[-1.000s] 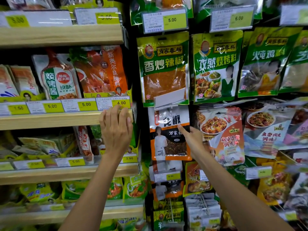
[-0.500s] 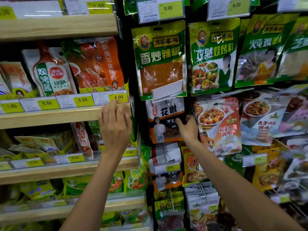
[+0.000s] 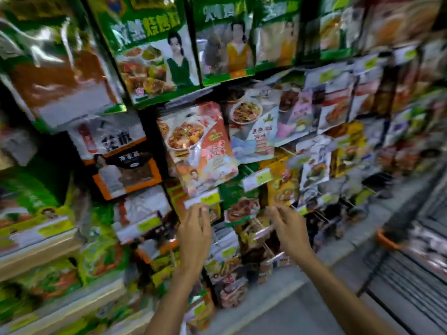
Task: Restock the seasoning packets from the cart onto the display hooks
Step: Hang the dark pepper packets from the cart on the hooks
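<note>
Both hands were empty, fingers loosely spread: the left hand [image 3: 194,228] touched a yellow-and-white price tag [image 3: 202,199] under the hanging red-and-white seasoning packets [image 3: 198,146], the right hand [image 3: 287,226] hovered at 3 o'clock; fresh packets likely waited in the wire cart [image 3: 399,257] at 4 o'clock, so turning there seemed wise.

On your left you see wooden shelves [image 3: 43,256] stepping down in tiers, their front edges lined with yellow price tags [image 3: 54,227], though the print is too blurred to read. A grey floor [image 3: 278,308] runs beneath, lower right of the display. More yellow price labels [image 3: 257,179] stand out from the rack. Far right, an orange-rimmed basket [image 3: 387,240] sits beside dark wire grating [image 3: 408,281].
</note>
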